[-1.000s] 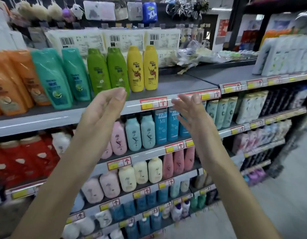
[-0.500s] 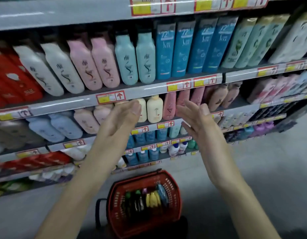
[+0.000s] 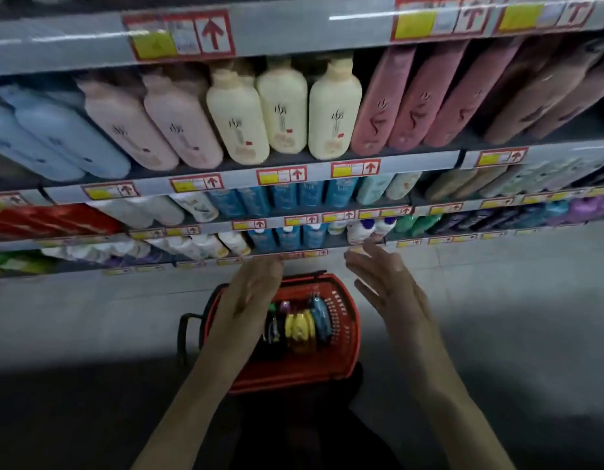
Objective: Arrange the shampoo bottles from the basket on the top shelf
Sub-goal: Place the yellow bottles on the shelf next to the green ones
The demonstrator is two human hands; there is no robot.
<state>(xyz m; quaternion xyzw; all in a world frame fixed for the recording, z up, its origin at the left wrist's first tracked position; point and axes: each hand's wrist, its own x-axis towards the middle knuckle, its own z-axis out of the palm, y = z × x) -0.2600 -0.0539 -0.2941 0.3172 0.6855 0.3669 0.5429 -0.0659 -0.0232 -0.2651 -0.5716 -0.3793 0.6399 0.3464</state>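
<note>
Fingers (image 3: 260, 278) are stretching straight and loose on both hands, gripping nothing. I am watching the left hand (image 3: 248, 300) hovering over the left rim of the basket (image 3: 348, 354), the right hand (image 3: 388, 295) hovering beside its right rim. Bottles (image 3: 300, 329) (yellow, blue, green) are sitting packed inside it on the floor (image 3: 497, 300).
</note>
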